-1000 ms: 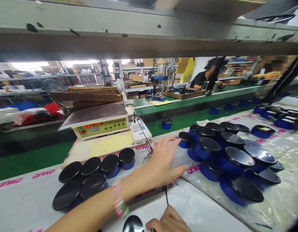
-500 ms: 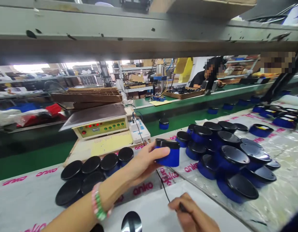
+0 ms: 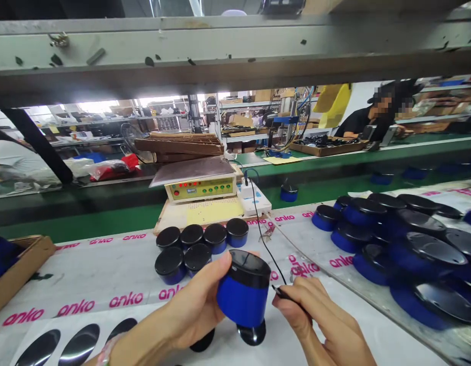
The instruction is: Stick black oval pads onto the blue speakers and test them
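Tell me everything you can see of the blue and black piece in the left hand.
The blue and black piece is a short, round drum with a glossy, dark top and black band above a blue wall; it looks like plastic. A small pale spot shows on the band. It is held tilted above the white surface, gripped on its left side by the left hand. The right hand is close beside it, seemingly not touching. Its underside is hidden.

The bench is covered in pale sheeting lettered "anko" in pink. By the view's clock, black-topped blue pieces stand grouped at seven; a similar heap lies near four, a carton near nine; black discs dot a white sheet from eight to six.
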Available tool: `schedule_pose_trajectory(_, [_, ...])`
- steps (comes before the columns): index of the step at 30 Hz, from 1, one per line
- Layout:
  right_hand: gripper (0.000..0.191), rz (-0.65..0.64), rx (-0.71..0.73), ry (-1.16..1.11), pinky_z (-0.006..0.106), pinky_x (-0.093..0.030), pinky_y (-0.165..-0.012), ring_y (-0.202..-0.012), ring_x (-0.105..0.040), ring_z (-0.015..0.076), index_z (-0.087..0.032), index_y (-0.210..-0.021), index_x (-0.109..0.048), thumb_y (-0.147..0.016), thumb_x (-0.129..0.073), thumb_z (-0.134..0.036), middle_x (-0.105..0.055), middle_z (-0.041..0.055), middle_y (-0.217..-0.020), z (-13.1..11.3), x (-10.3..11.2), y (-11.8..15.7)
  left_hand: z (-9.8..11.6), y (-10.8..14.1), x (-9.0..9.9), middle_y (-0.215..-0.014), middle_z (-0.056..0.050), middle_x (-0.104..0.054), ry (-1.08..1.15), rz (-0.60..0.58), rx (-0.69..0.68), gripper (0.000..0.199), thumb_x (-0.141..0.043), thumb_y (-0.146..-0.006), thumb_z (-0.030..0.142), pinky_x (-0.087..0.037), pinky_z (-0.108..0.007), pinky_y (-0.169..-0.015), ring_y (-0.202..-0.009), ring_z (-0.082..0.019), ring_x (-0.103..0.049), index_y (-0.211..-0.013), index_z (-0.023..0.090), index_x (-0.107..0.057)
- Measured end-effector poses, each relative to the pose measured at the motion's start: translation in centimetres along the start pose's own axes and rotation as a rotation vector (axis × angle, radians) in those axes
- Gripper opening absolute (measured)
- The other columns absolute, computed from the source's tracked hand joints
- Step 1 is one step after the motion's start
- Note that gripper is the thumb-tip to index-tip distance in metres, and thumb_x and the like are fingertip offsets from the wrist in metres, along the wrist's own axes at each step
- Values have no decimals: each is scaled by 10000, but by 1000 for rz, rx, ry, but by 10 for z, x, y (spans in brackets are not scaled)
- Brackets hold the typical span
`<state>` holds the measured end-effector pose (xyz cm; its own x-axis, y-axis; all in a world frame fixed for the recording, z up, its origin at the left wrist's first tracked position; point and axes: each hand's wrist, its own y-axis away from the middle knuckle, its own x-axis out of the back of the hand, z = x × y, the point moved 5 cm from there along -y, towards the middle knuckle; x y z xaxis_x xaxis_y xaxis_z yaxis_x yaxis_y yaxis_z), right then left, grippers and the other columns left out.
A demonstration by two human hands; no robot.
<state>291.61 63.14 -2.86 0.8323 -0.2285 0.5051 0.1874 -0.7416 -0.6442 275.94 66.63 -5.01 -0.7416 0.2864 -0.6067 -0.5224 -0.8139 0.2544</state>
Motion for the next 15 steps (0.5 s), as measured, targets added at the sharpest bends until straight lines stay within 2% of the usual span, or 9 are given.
schedule_pose_trajectory(2, [127, -20, 1, 4, 232, -440, -625, -692, -509, 142, -249, -888, -567, -959, -462, -259, -546, -24, -739, -5, -2, -2, 3, 5, 1, -1060, -103, -694, 26, 2, -1, 500, -637, -778, 537, -476, -304, -871, -998, -206, -636, -1090, 146, -644])
schedule_pose_trajectory(5, [122, -48, 26, 9, 232, -426, -621, -696, -492, 141, -246, -915, -561, -964, -450, -240, -537, -23, -741, -11, -4, -4, 3, 9, -1, -983, -123, -708, 45, -9, 31, 480, -566, -820, 532, -481, -345, -867, -913, -230, -670, -1027, 108, -657])
schedule_pose_trajectory(9, [138, -110, 52, 24, 251, -406, -633, -676, -486, 140, -227, -868, -549, -963, -451, -210, -532, -26, -717, -15, -9, -5, -1, 10, 1, -808, -87, -705, 50, -12, 51, 548, -539, -786, 639, -518, -339, -720, -711, -220, -693, -977, 130, -602])
schedule_pose_trajectory(11, [152, -147, 59, 23, 261, -401, -648, -673, -490, 139, -221, -846, -543, -963, -449, -201, -532, -28, -710, -16, -11, -5, -1, 10, 0, -820, -56, -688, 19, -89, -3, 578, -605, -729, 657, -512, -307, -656, -675, -201, -687, -1026, 169, -523])
schedule_pose_trajectory(13, [169, -172, 80, 29, 270, -397, -664, -667, -488, 139, -214, -821, -537, -963, -446, -194, -525, -26, -702, -18, -10, -5, 0, 11, -1, -826, -35, -665, -58, -153, -56, 594, -696, -679, 607, -496, -278, -620, -663, -180, -672, -1021, 191, -446])
schedule_pose_trajectory(15, [177, -190, 112, 69, 282, -386, -660, -641, -475, 137, -205, -799, -529, -956, -453, -177, -513, -24, -689, -20, -9, -4, 2, 13, -2, -815, -25, -638, -176, -167, -88, 592, -747, -658, 546, -477, -265, -604, -647, -161, -647, -977, 192, -396])
